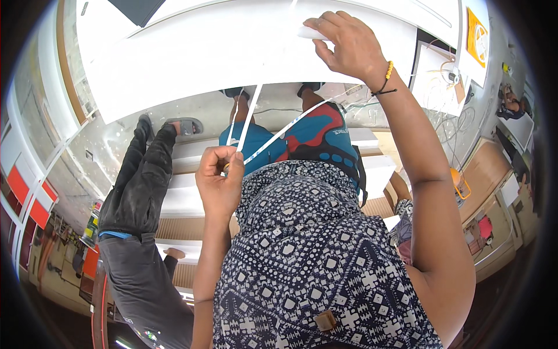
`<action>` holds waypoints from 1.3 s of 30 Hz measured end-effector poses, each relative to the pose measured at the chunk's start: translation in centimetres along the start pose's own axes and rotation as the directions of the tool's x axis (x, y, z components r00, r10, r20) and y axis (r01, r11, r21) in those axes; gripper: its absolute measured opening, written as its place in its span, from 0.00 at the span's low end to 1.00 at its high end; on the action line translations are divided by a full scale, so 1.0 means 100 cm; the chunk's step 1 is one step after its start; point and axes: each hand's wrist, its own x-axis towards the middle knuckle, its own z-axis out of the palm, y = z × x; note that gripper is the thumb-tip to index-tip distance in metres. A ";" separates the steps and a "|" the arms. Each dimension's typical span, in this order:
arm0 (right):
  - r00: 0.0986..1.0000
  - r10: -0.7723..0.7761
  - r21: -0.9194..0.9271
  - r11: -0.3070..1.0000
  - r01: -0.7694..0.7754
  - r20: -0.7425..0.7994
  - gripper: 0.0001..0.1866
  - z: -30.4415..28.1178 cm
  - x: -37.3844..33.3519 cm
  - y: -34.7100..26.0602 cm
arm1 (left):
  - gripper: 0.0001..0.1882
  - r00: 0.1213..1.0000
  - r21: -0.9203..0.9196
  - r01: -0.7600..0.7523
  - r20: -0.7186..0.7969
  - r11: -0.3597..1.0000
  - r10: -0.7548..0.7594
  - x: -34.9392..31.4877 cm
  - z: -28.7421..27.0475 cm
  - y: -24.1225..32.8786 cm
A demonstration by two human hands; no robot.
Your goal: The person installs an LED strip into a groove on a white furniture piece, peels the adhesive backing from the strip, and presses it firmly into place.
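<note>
My left hand (221, 177) is closed in a pinch in front of my waist. Between its thumb and fingers run thin white strips. One narrow white strip (250, 113) rises from the pinch toward the edge of the large white panel (192, 64). Another strip with small blue marks (285, 129) slants up to the right from the same fingers. Over the panel's right part, my right hand (351, 43) is closed around a small white rounded piece (314, 33), whose kind I cannot make out. The fingers partly cover it.
At my left stands a person in dark clothes (136, 192). Stacked white boards (372, 174) lie behind my legs. Loose cables (447, 125) trail on the floor at right, beside an orange packet (477, 38). A dark flat item (136, 9) rests at the panel's far left.
</note>
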 end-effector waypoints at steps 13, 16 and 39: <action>1.000 -0.002 0.032 0.999 0.002 0.002 0.17 -0.006 0.000 -0.006 | 0.04 1.000 -0.011 -0.002 -0.009 1.000 0.002 0.000 0.002 0.000; 1.000 0.003 0.007 1.000 -0.003 -0.011 0.17 -0.001 0.001 -0.001 | 0.04 1.000 0.001 -0.007 -0.005 1.000 0.007 0.001 0.003 0.000; 0.990 0.121 0.108 0.986 -0.129 0.078 0.17 -0.012 0.022 0.025 | 0.03 1.000 0.019 -0.017 -0.020 1.000 0.017 -0.003 0.002 0.004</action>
